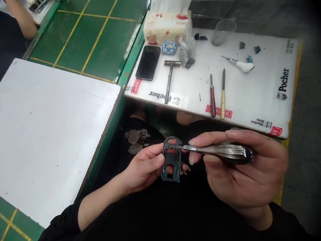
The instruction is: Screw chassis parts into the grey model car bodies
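Note:
My left hand [147,164] grips a small dark blue-green model car body shell [165,170] by its side, thumb on the near edge and fingertips showing through and past it. The shell has open cutouts. In my right hand [240,174] is a graver-like hand tool [225,151] with a ridged, bulbous dark handle, a metal collar and a thin tip. That tip points left and lies over the upper part of the shell; whether it touches cannot be told. The handle's end rests toward my palm.
On the white board [185,97] lie a phone [148,63], a T-shaped metal tool [170,80], a red-handled tool [212,100], a file [223,93], a white-handled tool [243,66], a blue car part [169,48], a plastic cup [223,31] and a tissue pack [167,28]. A person's arm [23,20] shows top left.

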Tool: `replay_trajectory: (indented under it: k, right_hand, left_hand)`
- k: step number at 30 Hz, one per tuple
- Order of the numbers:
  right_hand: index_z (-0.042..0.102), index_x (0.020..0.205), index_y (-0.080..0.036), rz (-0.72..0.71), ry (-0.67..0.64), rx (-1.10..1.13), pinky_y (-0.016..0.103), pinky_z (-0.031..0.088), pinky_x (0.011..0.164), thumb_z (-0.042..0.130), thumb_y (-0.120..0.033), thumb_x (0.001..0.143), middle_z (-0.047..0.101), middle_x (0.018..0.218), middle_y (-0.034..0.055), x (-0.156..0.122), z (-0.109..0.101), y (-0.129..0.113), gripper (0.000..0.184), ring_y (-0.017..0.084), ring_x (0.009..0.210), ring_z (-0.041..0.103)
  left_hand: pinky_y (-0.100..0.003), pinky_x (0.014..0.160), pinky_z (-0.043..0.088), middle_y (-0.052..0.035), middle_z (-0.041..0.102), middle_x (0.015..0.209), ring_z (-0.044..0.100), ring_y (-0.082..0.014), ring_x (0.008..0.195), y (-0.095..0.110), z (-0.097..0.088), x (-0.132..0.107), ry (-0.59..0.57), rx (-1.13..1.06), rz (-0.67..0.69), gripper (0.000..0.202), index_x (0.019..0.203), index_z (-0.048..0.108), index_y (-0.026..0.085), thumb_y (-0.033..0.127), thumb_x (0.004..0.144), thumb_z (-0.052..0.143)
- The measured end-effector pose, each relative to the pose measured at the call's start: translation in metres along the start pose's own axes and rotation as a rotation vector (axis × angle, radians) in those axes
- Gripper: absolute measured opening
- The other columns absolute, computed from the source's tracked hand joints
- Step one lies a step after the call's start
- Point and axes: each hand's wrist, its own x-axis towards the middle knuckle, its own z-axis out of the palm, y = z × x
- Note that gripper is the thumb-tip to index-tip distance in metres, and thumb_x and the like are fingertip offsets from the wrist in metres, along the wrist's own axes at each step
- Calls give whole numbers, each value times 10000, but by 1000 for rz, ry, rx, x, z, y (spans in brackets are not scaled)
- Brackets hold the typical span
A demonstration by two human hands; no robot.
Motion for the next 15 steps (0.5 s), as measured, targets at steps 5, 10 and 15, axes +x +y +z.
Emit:
replay_trajectory:
  k: [5,10,15]
  right_hand:
    - [717,1511,-524,-104,-37,-81,471,743,544,830,-237,1039,914,1109,9,6,10,-7,564,313,675,847]
    - [679,1569,-542,-108,-57,-118,492,744,560,820,-232,1040,917,1142,1,0,8,-7,629,309,647,836]
    - [663,1590,-525,-84,-62,-111,512,760,582,759,-285,1093,915,1148,24,-6,4,-6,560,326,706,855]
  left_hand:
    - [-409,1018,692,-140,884,1263,865,-301,1168,-1,7,-4,-8,1,22,389,1488,834,240,378,1130,774]
    - [-415,1018,689,-147,875,1304,859,-311,1175,-3,7,-4,-16,34,15,415,1511,822,241,403,1132,767]
    - [-439,1030,676,-156,861,1361,871,-290,1085,-7,5,-6,-10,79,20,471,1592,766,247,386,1143,752]
